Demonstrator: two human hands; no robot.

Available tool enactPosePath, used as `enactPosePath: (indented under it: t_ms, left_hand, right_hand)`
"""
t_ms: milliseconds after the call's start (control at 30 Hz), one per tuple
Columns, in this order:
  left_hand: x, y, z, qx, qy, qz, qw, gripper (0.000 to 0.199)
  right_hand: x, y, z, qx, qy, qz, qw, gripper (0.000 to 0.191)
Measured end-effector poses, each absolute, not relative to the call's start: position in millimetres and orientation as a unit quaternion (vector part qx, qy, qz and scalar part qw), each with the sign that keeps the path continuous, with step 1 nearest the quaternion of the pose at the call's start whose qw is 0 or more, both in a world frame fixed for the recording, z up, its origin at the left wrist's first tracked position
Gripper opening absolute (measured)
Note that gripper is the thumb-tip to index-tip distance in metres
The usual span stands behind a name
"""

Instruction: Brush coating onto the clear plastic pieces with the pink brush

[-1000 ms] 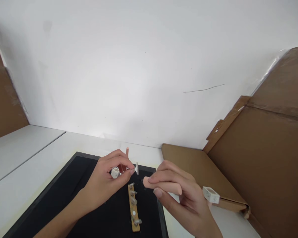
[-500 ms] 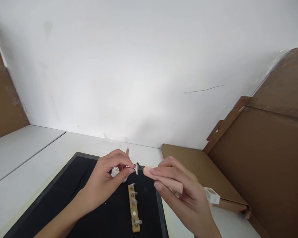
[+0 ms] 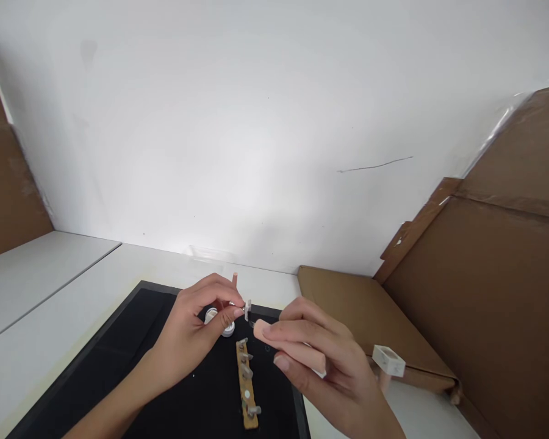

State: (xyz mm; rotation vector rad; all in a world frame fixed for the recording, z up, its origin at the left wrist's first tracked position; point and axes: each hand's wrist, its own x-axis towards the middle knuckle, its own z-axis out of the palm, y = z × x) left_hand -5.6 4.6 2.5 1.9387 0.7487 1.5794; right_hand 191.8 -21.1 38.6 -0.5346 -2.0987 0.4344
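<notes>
My left hand (image 3: 196, 323) pinches a small metal-looking holder between thumb and fingertips. At its end stands a pale, translucent false nail tip (image 3: 247, 310). In my right hand (image 3: 322, 360) is a nail polish brush (image 3: 290, 346) with a peach cylindrical handle; its thin tip is at the lower edge of the nail tip, and whether they touch I cannot tell. Below lies a tan strip (image 3: 248, 396) carrying several clear nail-tip pieces. Partly behind my left hand are white round containers (image 3: 227, 330) and an upright peach stick (image 3: 235, 279).
A black mat (image 3: 165, 366) lies on the white table (image 3: 96, 268). To the right are a flat cardboard box (image 3: 361, 305) and a small white square-topped object (image 3: 388, 361). Cardboard panels (image 3: 494, 292) and a white wall (image 3: 256, 134) surround the table.
My right hand has moved slightly left and down with the brush, bringing its tip to the nail tip's lower edge. The nail tip has turned and shifted slightly left. My left hand stays nearly still.
</notes>
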Motion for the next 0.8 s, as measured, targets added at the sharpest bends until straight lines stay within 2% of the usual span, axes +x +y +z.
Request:
enactPosePath:
  t_ms: [267, 433, 800]
  left_hand:
    - [-7.6, 5.3, 3.9, 0.710, 0.279, 0.585, 0.274, 0.014]
    - [-9.4, 5.4, 3.4, 0.704, 0.302, 0.572, 0.294, 0.012]
    - [-7.5, 2.9, 3.0, 0.715, 0.342, 0.525, 0.311, 0.014]
  right_hand:
    - [190.1, -22.2, 41.2, -0.207, -0.852, 0.188, 0.442, 0.026]
    - [188.9, -22.3, 42.3, -0.192, -0.841, 0.172, 0.476, 0.029]
    - [183.8, -20.7, 38.0, -0.217, -0.799, 0.138, 0.544, 0.023]
